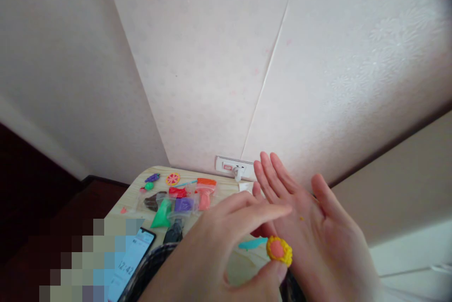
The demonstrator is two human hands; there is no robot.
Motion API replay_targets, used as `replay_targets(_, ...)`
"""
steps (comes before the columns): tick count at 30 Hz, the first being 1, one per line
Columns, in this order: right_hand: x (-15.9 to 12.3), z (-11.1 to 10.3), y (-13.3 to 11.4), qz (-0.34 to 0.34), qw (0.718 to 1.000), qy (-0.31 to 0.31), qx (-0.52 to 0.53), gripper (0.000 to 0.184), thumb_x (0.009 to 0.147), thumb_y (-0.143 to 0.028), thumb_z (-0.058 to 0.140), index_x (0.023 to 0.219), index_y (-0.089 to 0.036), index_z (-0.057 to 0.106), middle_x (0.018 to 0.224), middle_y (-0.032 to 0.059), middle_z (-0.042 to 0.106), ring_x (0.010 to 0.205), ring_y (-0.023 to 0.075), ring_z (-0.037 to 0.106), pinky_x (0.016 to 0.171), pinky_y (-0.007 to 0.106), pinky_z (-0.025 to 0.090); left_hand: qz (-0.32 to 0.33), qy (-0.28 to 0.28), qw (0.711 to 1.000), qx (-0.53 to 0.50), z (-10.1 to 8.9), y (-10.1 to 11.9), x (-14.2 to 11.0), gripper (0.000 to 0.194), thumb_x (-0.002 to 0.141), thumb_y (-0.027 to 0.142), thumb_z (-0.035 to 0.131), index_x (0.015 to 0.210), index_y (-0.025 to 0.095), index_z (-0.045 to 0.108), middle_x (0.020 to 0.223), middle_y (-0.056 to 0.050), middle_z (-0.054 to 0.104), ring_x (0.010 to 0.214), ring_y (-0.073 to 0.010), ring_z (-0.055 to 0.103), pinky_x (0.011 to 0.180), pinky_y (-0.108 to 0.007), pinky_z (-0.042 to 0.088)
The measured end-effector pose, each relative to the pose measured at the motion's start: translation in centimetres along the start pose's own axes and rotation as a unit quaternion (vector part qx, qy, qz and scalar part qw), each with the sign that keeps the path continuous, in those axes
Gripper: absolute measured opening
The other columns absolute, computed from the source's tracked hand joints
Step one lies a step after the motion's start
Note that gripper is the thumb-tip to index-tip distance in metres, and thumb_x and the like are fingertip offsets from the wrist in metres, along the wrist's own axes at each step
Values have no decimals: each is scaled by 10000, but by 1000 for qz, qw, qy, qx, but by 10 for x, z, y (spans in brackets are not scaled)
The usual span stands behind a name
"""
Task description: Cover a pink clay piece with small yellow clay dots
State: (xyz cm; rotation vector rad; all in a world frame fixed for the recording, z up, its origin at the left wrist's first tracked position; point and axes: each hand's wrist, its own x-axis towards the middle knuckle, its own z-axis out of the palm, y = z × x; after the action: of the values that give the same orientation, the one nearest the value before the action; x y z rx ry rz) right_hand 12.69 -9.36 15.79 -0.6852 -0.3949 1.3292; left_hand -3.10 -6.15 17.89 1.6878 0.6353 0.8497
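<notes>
My left hand (215,241) reaches in from the lower left, its back towards me. At its thumb tip it holds a small clay flower (277,248), a bumpy yellow ring around a coral-pink disc. Its index finger stretches over the palm of my right hand (318,226); whether they touch I cannot tell. The right hand is open, palm up, fingers stretched out, with a tiny yellow crumb (302,218) on the palm. Beneath the hands, a flat turquoise tool (252,243) lies on the table, partly covered.
On the wooden table (123,198) are several bags of coloured clay, including green (162,215) and purple (184,205). A round fruit-slice piece (173,179) and a purple grape-like piece (152,178) lie behind. A phone (132,262) is at front left. A socket strip (226,165) is on the wall.
</notes>
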Motion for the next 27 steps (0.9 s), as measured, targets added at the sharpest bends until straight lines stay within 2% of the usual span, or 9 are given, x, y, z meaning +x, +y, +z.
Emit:
replay_targets(4,-1,1,1,3,1000,7,3,500,990,-643,525,1150,-289,840,1467,38,732,1486,218,584,1205,437,509,3,-21,999,36,2,-4,-3,499,788,127,805,1247,322,808,1214,-28,833,1118,-262,755,1066,-349,575)
replay_targets(8,-2,6,0,8,1000,4,-6,563,988,-692,499,1149,-275,842,1461,67,737,1484,271,588,1232,499,473,33,-34,994,104,-1,2,0,426,819,185,771,1230,293,798,1220,-11,834,1142,-244,763,1066,-349,592)
replay_targets(10,-2,8,-1,7,1000,1,-7,586,994,-709,478,1153,-276,840,1468,72,732,1496,285,573,1242,525,458,38,-2,991,128,-3,7,2,329,833,170,740,1130,297,802,1160,25,844,1130,-217,764,1054,-331,596)
replay_targets(13,-3,11,1,-7,1000,-6,-10,589,1004,-713,459,1144,-285,839,1484,64,721,1512,298,553,1251,563,443,71,63,987,127,-5,10,4,166,890,187,710,991,303,772,996,70,837,1012,-154,777,930,-250,616)
replay_targets(17,-5,12,3,-53,998,-2,-16,591,1012,-718,442,1137,-297,836,1505,62,705,1533,308,526,1268,595,416,117,128,974,145,2,6,6,136,887,151,715,944,271,748,969,66,827,962,-120,777,859,-207,611)
replay_targets(22,-7,12,2,-91,996,8,-17,571,1024,-700,438,1141,-305,833,1494,64,713,1529,299,532,1271,578,420,160,141,959,189,13,3,9,144,862,98,728,912,232,736,941,54,838,924,-114,788,854,-201,606)
replay_targets(27,-8,13,-1,-88,996,17,-7,596,1035,-696,405,1143,-297,834,1484,49,722,1501,264,567,1259,512,453,151,141,965,164,16,3,9,138,873,116,736,914,247,728,926,61,831,906,-120,786,843,-208,607)
